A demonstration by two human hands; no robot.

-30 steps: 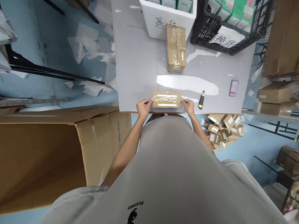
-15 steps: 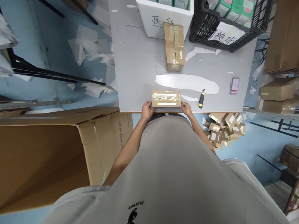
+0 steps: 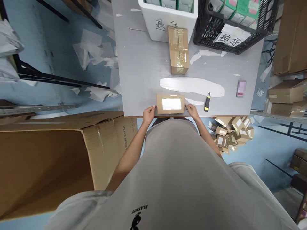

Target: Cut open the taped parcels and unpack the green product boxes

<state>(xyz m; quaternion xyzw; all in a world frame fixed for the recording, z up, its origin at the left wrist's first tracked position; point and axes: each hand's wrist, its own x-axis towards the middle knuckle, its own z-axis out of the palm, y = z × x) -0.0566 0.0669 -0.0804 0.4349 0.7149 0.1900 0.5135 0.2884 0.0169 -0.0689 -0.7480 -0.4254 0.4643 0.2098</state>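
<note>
A small brown cardboard parcel (image 3: 170,103) lies at the near edge of the grey table (image 3: 141,64), its top face now showing a white label. My left hand (image 3: 149,114) grips its left end and my right hand (image 3: 192,111) grips its right end, fingers curled on the box. A yellow-and-black utility knife (image 3: 207,102) rests on the table just right of my right hand. A second taped parcel (image 3: 178,49) lies farther back, by a white foam bin (image 3: 168,19).
A black crate (image 3: 233,25) of green boxes with a paper sign stands at the back right. A big open carton (image 3: 55,159) sits on the floor to my left. Several small boxes (image 3: 230,134) are piled on the floor at right. Paper scraps litter the blue floor.
The parcel has been turned over between my hands: its taped, shiny face gave way to a face with a white label. Both hands slid slightly toward the table edge.
</note>
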